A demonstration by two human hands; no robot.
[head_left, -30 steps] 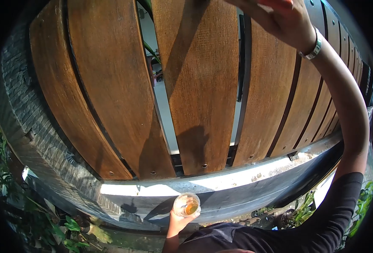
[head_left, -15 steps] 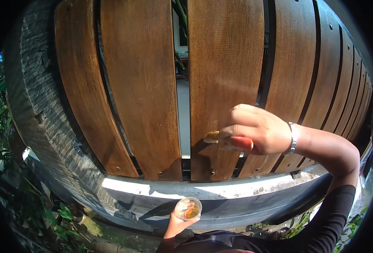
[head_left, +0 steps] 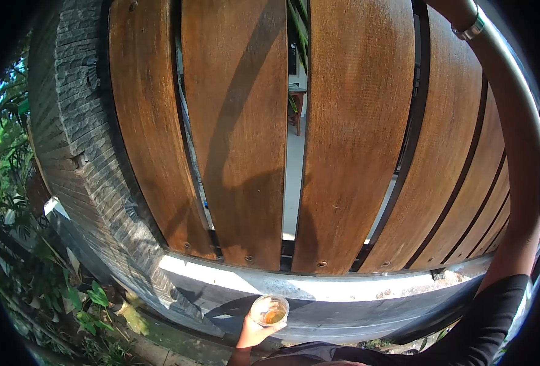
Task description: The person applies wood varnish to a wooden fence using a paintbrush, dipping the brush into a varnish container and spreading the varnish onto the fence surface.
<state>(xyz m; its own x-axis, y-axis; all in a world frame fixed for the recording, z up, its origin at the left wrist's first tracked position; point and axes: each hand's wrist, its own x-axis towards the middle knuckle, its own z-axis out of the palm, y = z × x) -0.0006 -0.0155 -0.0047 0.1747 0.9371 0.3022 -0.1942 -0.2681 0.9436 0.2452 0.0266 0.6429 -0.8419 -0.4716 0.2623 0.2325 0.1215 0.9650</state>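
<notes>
- Foliage (head_left: 7, 158), green, along the far left; broad leaves (head_left: 96, 296) lower down, beside the foot of the stonework.
- Stone pillar (head_left: 83, 146), rough and grey, upright along the left edge of the board panel.
- First brown board (head_left: 148, 116), nearest the pillar; narrow gap on its right.
- Second brown board (head_left: 236, 55): slanting arm-shaped shadow (head_left: 236, 104) from upper right down to a wider dark patch near the lower edge.
- Left hand (head_left: 254, 333) below the panel's lower edge, fingers wrapped round a clear cup (head_left: 262, 306); amber liquid (head_left: 274, 316) in the bottom. Cup held in front of the ledge (head_left: 325, 292), whose top is sunlit.
- Gap right of the second board: long green leaves (head_left: 300, 30) and a small piece of wooden furniture (head_left: 297, 100) behind.
- Third brown board (head_left: 358, 122), sunlit, screw (head_left: 322, 264) near its lower edge.
- More boards (head_left: 447, 122), narrowing toward the right edge.
- Right hand (head_left: 450, 8) at the panel's upper right, mostly cut off; cannot tell its grip. Silver wristband (head_left: 470, 27), bare forearm, dark sleeve (head_left: 483, 320) below.
</notes>
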